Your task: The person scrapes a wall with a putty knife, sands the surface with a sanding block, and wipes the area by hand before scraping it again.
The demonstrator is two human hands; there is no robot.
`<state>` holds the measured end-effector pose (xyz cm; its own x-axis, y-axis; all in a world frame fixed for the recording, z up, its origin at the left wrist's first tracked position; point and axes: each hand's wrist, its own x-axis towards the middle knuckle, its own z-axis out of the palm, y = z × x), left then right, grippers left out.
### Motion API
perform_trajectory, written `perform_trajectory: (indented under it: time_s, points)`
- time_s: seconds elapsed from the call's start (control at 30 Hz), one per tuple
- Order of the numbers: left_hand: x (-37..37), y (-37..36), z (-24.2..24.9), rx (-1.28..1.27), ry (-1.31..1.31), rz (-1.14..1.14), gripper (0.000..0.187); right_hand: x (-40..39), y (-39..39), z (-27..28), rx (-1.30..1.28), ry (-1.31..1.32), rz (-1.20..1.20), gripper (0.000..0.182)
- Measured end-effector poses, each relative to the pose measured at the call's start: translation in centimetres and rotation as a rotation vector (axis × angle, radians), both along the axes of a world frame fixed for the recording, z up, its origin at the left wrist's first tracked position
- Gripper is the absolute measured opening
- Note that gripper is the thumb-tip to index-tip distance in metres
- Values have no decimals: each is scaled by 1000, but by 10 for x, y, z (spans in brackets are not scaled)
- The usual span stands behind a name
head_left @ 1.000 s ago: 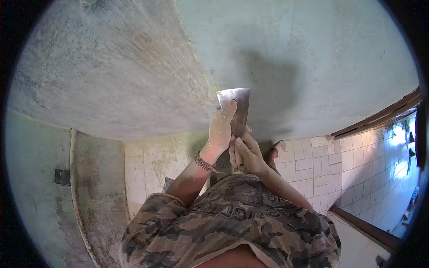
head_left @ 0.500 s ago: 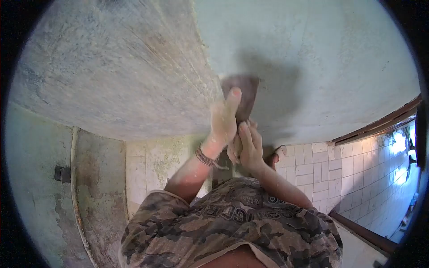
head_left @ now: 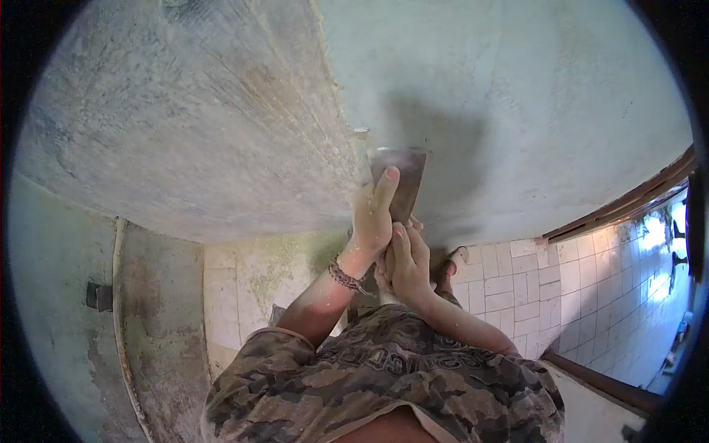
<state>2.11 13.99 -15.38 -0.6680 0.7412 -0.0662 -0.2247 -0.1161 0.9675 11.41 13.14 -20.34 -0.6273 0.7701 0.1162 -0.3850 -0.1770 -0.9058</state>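
Observation:
A broad metal scraper is held in front of my chest, its wide edge at or close to the pale green painted wall. My left hand, with a braided bracelet at the wrist, presses its thumb along the blade; its other fingers are mostly hidden. Lower down, my right hand is closed around the handle, which it largely covers. Left of the blade, the paint ends in a ragged edge against a bare, grey, scratched patch. A small pale fleck shows by that edge.
White tiles cover the floor below and to the right. One foot shows beyond my right forearm. A pipe runs along the stained wall at left, near a dark box. A brown beam lies lower right.
Both hands and the scraper have moved down the wall, toward my body. The pale fleck and a narrow scraped strip now show above and left of the blade.

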Motion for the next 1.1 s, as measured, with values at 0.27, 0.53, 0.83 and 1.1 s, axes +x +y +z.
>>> perform_trajectory:
  time_s: [0.27,0.53,0.83,1.1]
  points:
    - [-5,-3,25,46,83,-73,48,7,15,15,-54,15,166,30]
    - [2,-7,36,-24,-119,-72,44,26,0,40,-458,211,399,32]
    - [-3,8,63,44,27,-107,42,12,19,51,-274,226,343,32]
    - [-13,16,39,63,299,0,50,13,11,60,-373,132,244,28]
